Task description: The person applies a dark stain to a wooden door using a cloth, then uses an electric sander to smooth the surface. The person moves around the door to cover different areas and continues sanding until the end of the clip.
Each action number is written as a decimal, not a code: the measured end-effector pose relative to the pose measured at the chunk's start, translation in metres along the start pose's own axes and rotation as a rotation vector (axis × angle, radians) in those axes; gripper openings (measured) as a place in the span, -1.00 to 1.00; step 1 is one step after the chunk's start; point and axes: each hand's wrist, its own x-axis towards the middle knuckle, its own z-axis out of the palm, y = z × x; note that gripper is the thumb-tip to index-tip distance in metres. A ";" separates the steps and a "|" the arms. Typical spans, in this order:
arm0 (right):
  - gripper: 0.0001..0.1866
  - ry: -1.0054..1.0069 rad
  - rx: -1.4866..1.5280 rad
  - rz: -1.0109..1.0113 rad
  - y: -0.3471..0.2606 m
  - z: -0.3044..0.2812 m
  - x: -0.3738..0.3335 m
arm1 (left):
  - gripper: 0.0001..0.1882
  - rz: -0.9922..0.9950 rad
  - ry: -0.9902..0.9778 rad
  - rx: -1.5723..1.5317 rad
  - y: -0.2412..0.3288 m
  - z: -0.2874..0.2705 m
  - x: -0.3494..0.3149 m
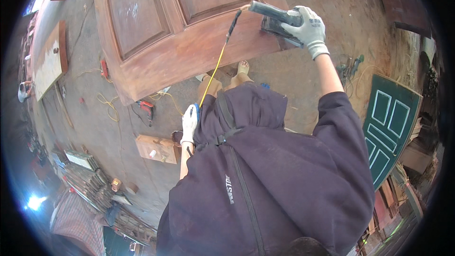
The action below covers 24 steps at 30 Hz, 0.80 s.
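A reddish-brown panelled wooden door [161, 52] lies in front of me. At its right near part, my right hand [308, 28], in a pale glove, is closed round the rear handle of a dark power sander [279, 23]. The sander's base rests at the door's edge, partly hidden by its body. From its front end a yellow power cord [217, 66] runs down to my left side. There my left hand [190, 123], also gloved, is closed on the cord beside my dark jacket. Its fingers are partly hidden, and some blue shows at them.
Red power tools [146, 109] and loose yellow cord [110, 106] lie on the floor to the left, near a wooden block [156, 148]. At right leans a dark green door [391, 123]. A person [23, 91] is at the far left, near a board [51, 66].
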 end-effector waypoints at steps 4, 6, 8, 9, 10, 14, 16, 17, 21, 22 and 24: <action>-0.43 0.030 0.076 0.004 -0.052 0.011 -0.023 | -0.62 -0.249 0.042 -0.075 -0.017 -0.027 -0.011; -0.48 -0.118 0.163 -0.037 -0.107 0.015 -0.024 | -0.57 -0.444 0.095 -0.011 -0.074 -0.048 -0.033; -0.52 -0.318 0.192 -0.025 -0.132 0.016 -0.032 | -0.49 -0.247 0.070 0.195 -0.055 -0.056 -0.016; -0.54 -0.197 0.251 -0.073 -0.148 0.030 -0.042 | -0.45 -0.105 0.162 0.255 -0.041 -0.059 -0.015; -0.54 -0.265 0.244 -0.069 -0.169 0.026 -0.044 | -0.40 0.037 0.250 0.312 -0.022 -0.063 -0.013; -0.41 -0.135 0.371 -0.310 -0.206 0.067 -0.068 | -0.09 0.687 0.314 0.757 0.155 -0.055 0.053; -0.36 -0.283 0.288 -0.356 -0.222 0.068 -0.072 | -0.05 0.752 -0.085 0.971 0.194 -0.043 0.098; -0.44 -0.236 0.283 -0.339 -0.219 0.069 -0.073 | -0.07 0.700 -0.199 0.859 0.201 -0.038 0.111; -0.51 -0.154 0.382 -0.258 -0.163 0.059 -0.055 | -0.12 0.682 -0.394 0.746 0.233 -0.004 0.140; -0.48 -0.086 0.379 -0.219 -0.146 0.058 -0.053 | -0.12 0.742 -0.399 0.804 0.249 0.014 0.145; -0.48 -0.047 0.350 -0.190 -0.117 0.044 -0.043 | -0.10 0.711 -0.442 0.946 0.271 0.041 0.163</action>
